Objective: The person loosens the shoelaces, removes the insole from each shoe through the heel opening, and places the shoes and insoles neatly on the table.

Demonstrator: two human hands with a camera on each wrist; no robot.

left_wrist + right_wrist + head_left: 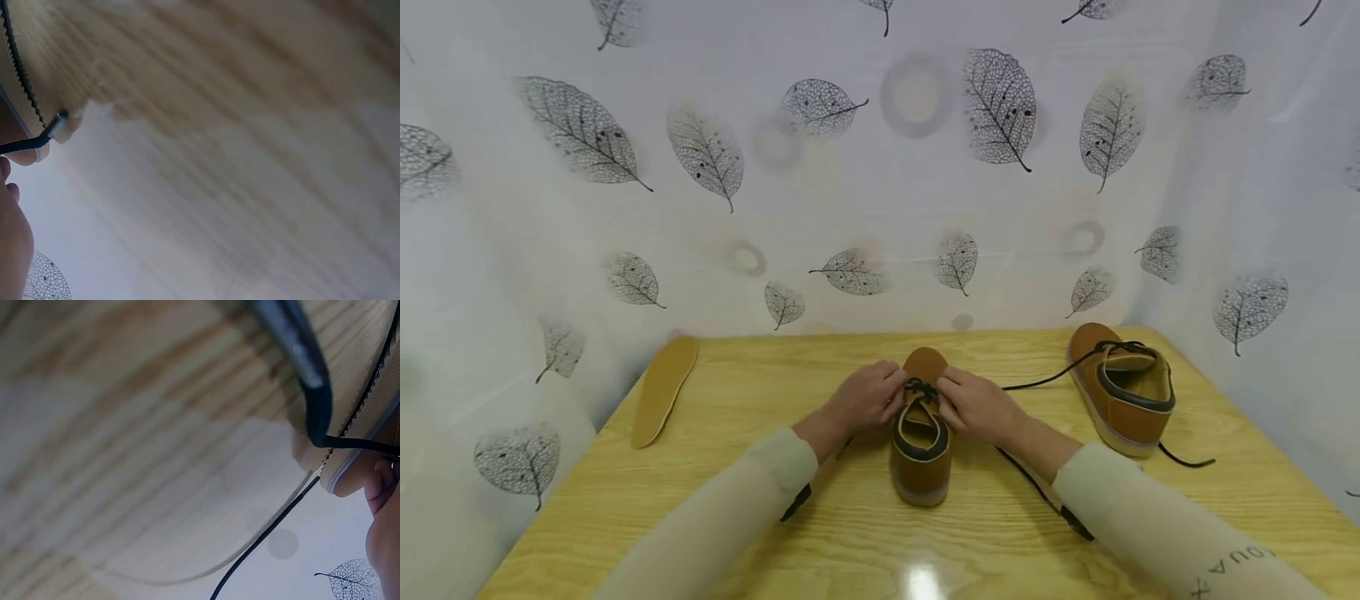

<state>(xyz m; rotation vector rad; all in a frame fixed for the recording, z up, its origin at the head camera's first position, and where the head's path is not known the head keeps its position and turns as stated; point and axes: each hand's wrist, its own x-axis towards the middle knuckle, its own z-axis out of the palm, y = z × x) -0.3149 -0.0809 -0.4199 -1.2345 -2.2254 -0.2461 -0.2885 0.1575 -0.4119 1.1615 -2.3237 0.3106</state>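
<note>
On table: insole left | shoe 1 middle | shoe 2 right, slightly farther back | curtain behind

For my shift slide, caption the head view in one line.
Left hand and right hand at the laces of the middle shoe, second shoe at right, insole at left.

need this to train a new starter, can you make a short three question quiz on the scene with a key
1. True or false: the person's left grip and right grip are on opposite sides of the black lace bow on the middle shoe.
2. Where on the table does the loose insole lie in the head view? a) front centre; b) left side; c) right side.
3. How many shoes stand on the table?

Key
1. True.
2. b.
3. Two: the middle shoe and the right-hand shoe.
</note>
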